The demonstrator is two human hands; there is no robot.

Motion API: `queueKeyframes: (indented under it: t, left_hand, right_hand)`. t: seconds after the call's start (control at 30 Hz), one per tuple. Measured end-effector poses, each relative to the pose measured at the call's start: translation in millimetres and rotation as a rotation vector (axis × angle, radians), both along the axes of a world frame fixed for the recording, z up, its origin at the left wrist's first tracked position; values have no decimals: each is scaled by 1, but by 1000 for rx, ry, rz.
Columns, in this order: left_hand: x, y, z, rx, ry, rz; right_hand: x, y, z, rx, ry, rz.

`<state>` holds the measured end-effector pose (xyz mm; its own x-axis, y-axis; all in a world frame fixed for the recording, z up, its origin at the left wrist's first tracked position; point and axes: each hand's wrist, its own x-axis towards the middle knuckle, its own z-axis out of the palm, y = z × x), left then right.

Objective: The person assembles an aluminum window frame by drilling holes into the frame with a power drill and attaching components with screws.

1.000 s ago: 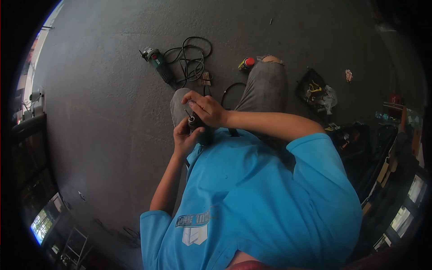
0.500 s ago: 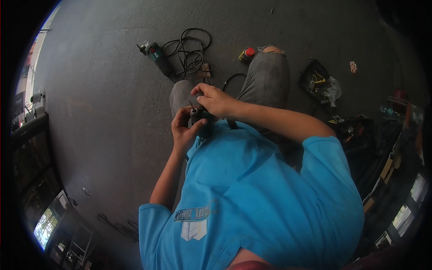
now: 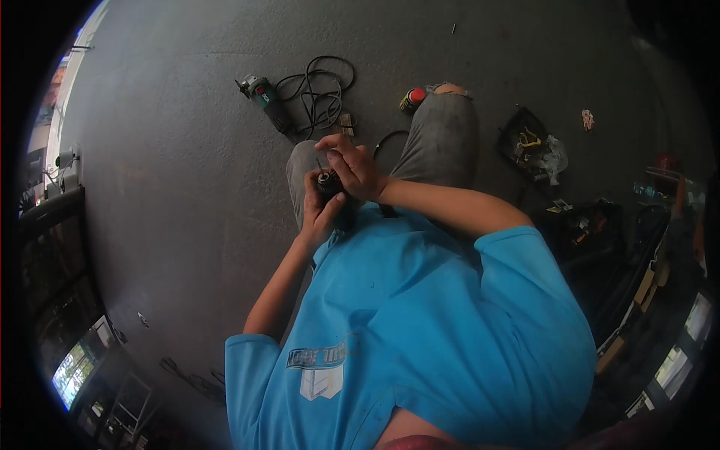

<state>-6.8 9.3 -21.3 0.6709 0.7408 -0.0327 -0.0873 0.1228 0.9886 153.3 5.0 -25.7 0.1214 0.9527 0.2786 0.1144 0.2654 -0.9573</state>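
One corded-looking tool body with a toothed chuck, apparently a drill (image 3: 328, 185), sits in the lap between two hands, one thin bit (image 3: 319, 163) pointing up toward eleven o'clock. The left hand (image 3: 318, 216) wraps the chuck from seven o'clock, its fingers and thumb closed around it; the right hand (image 3: 360, 172) bends over from two o'clock, index finger stretched out and the others curled, and whether it grips anything I cannot tell. The two hands hide much of the drill. Taking the hands as centre, one angle grinder (image 3: 266, 105) lies between ten and eleven, its looped cord (image 3: 330, 95) toward twelve. One red-capped can (image 3: 412, 100) is at half past one, its edge partly blocked by the right knee (image 3: 448, 112). One black tray (image 3: 511, 142) of small parts lies near three, one open tool bag (image 3: 592, 244) just past it.
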Motion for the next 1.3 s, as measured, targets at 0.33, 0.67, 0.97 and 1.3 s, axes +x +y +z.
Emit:
queueKeyframes:
  t: [0.33, 0.67, 0.97, 1.3]
  left_hand:
    - [-17, 5, -16, -104, -53, 43]
    - [7, 6, 11, -6, 127, -149]
    - [5, 24, 10, -205, 261, 18]
    - [15, 32, 5, -379, 350, 268]
  right_hand:
    - [8, -17, 9, -161, 380, 201]
    - [98, -3, 70, 91, 559, -343]
    - [346, -186, -214, -899, 316, -1270]
    - [403, -210, -253, -1296, 442, -1117]
